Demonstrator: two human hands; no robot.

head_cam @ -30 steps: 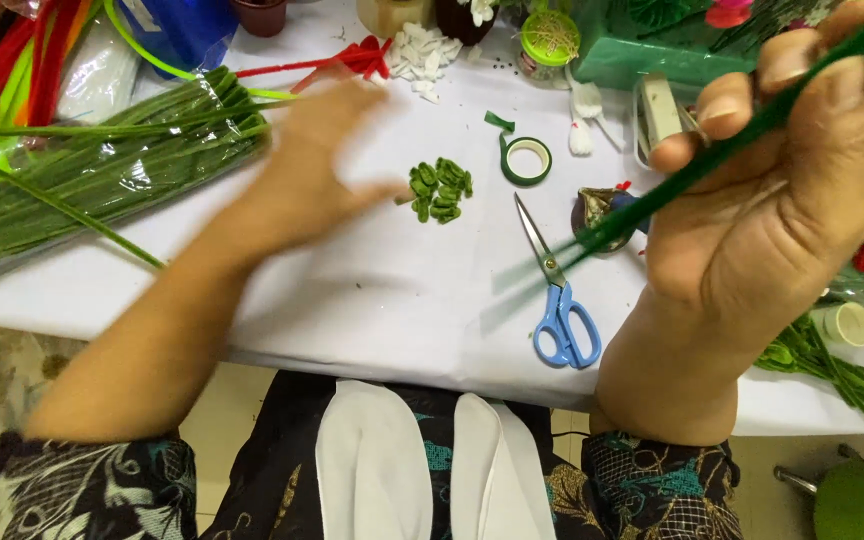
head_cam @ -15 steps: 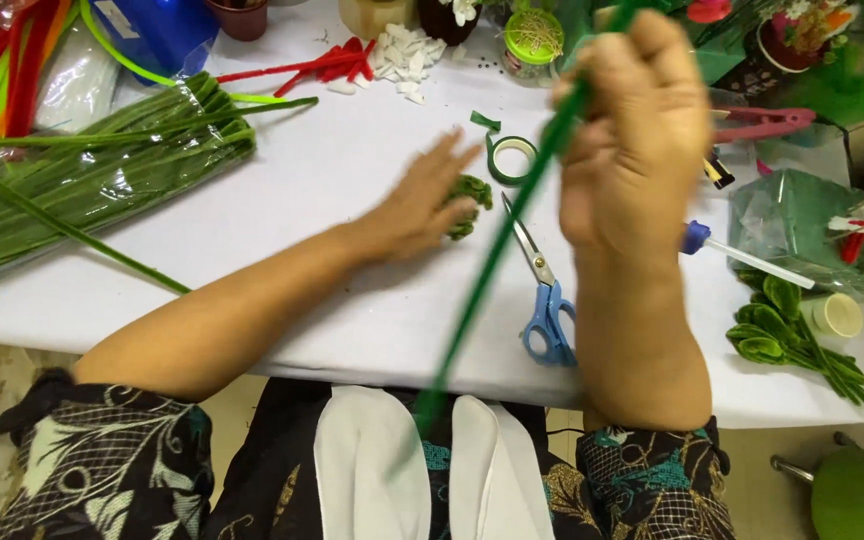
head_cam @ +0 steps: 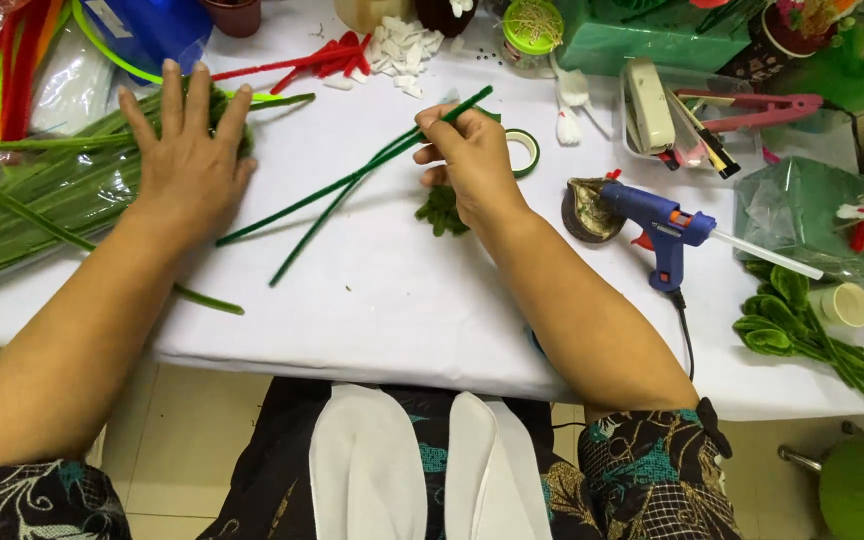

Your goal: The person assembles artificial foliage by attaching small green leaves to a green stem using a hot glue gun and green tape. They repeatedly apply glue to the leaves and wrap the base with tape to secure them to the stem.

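Left hand lies flat, fingers spread, palm down on the stem bundle left of the tape roll, gripping nothing. Two green stems lie angled on the table; probably light, bendy, fuzzy, best taken near an end. Right hand pinches their upper ends just left of the tape roll, wrist bent inward.

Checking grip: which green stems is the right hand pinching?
The two loose green stems mid-table, in the right hand; the bagged bundle lies under the left hand.
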